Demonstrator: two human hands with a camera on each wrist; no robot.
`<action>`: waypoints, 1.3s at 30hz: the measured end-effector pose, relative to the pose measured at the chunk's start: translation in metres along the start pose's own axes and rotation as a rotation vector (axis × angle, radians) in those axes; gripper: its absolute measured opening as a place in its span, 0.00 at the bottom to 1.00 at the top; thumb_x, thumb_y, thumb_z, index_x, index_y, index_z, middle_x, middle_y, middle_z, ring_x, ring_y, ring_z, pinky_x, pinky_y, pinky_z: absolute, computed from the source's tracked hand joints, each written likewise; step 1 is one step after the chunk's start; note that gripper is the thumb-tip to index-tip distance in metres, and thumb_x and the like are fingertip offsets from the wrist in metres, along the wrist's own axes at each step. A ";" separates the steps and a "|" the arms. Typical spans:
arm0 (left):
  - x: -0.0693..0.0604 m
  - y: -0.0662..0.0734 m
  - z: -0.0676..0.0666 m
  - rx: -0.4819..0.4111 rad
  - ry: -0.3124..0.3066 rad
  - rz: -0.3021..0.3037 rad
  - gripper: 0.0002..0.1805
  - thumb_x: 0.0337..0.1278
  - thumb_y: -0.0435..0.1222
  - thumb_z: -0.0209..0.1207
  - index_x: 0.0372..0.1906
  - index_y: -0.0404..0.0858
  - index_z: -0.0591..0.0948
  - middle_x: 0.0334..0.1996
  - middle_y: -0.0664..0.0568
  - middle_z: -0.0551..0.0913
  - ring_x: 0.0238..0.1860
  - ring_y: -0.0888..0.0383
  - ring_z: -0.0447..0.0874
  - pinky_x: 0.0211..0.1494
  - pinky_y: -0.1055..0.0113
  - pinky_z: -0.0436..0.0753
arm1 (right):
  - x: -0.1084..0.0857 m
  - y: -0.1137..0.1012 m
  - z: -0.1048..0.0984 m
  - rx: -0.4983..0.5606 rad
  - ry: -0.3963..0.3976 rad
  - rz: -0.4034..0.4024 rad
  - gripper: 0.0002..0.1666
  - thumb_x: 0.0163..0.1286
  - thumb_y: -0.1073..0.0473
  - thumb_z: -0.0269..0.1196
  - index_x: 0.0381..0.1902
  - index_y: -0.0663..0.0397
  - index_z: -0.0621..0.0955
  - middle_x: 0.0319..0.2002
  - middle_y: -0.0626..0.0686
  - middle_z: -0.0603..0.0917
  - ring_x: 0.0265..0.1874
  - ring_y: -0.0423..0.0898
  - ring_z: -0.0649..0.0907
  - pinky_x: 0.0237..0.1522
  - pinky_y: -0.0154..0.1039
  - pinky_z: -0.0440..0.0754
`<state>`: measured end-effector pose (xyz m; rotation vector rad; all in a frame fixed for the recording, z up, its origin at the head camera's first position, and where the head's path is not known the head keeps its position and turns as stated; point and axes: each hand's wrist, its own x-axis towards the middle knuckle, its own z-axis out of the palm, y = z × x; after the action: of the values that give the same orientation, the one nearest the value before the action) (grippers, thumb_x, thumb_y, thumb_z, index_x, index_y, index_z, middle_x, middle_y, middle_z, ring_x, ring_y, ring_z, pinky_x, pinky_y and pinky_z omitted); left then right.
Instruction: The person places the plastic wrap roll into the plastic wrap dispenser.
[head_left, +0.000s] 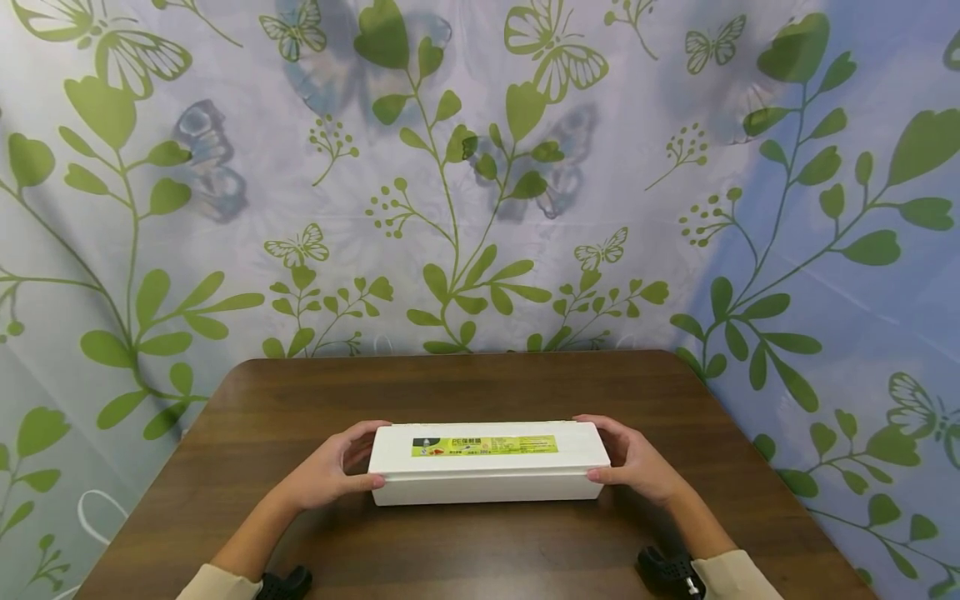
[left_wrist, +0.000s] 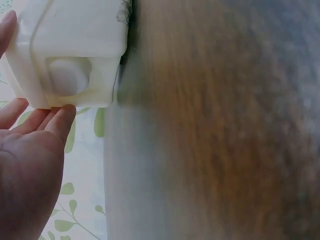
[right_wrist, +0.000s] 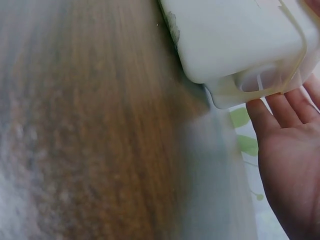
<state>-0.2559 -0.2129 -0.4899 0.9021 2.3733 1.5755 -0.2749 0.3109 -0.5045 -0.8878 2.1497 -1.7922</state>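
Observation:
A long white cling film box [head_left: 491, 487] with a green and yellow label [head_left: 484, 446] on its lid lies crosswise before me, on or just above the brown table. My left hand [head_left: 330, 471] grips its left end, thumb on the front face and fingers round the back. At the right end, my right hand [head_left: 637, 462] holds it the same way. Both wrist views show a round plug in an end of the cling film box [left_wrist: 82, 30], with fingertips of the left hand [left_wrist: 32, 160] and right hand [right_wrist: 292, 155] against the far side.
The brown wooden table [head_left: 465, 383] has rounded far corners. Behind it hangs a pale curtain [head_left: 480, 208] printed with green leaves and butterflies. A black wrist strap [head_left: 667, 571] is on the right wrist, and another band [head_left: 285, 583] on the left. A white cord [head_left: 93, 517] hangs at left.

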 end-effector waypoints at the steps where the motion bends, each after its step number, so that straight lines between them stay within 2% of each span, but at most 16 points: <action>1: 0.000 0.001 0.000 -0.003 0.000 0.000 0.39 0.58 0.36 0.72 0.73 0.41 0.67 0.70 0.41 0.71 0.73 0.56 0.70 0.69 0.81 0.67 | 0.000 0.000 0.000 0.004 0.000 0.005 0.46 0.62 0.70 0.70 0.75 0.64 0.64 0.65 0.54 0.78 0.56 0.45 0.82 0.49 0.43 0.86; 5: 0.001 0.003 -0.001 -0.017 -0.004 0.000 0.40 0.58 0.35 0.72 0.73 0.39 0.67 0.70 0.40 0.70 0.73 0.43 0.68 0.69 0.81 0.68 | 0.001 0.001 -0.002 0.010 -0.001 0.019 0.46 0.62 0.69 0.71 0.75 0.63 0.64 0.65 0.53 0.78 0.56 0.45 0.82 0.50 0.43 0.86; 7: 0.001 0.004 -0.001 -0.019 -0.006 -0.001 0.40 0.58 0.35 0.72 0.73 0.38 0.67 0.70 0.39 0.70 0.73 0.40 0.67 0.68 0.81 0.67 | 0.002 0.002 -0.003 0.012 -0.003 0.022 0.47 0.61 0.69 0.71 0.75 0.62 0.64 0.65 0.53 0.78 0.56 0.45 0.81 0.50 0.43 0.86; 25: 0.002 0.004 0.000 -0.057 -0.007 -0.017 0.40 0.58 0.34 0.72 0.73 0.35 0.66 0.70 0.37 0.70 0.73 0.39 0.67 0.68 0.80 0.70 | 0.002 0.006 -0.005 0.011 -0.004 0.030 0.46 0.61 0.70 0.71 0.74 0.63 0.65 0.62 0.55 0.79 0.54 0.47 0.82 0.48 0.44 0.87; 31: 0.001 0.003 0.000 -0.058 0.004 -0.026 0.40 0.57 0.35 0.73 0.72 0.36 0.67 0.70 0.38 0.70 0.73 0.42 0.68 0.68 0.79 0.70 | 0.003 0.005 -0.003 0.013 -0.003 0.039 0.45 0.60 0.70 0.71 0.73 0.62 0.66 0.61 0.55 0.80 0.53 0.47 0.83 0.48 0.43 0.87; 39: 0.003 0.002 0.000 -0.067 0.005 -0.036 0.40 0.56 0.34 0.73 0.72 0.36 0.68 0.69 0.38 0.70 0.72 0.42 0.69 0.68 0.79 0.71 | 0.002 0.004 -0.004 0.017 -0.001 0.039 0.46 0.59 0.69 0.72 0.73 0.66 0.65 0.61 0.56 0.79 0.53 0.46 0.83 0.49 0.42 0.87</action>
<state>-0.2573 -0.2105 -0.4877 0.8388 2.3118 1.6343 -0.2803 0.3131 -0.5071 -0.8366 2.1333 -1.7877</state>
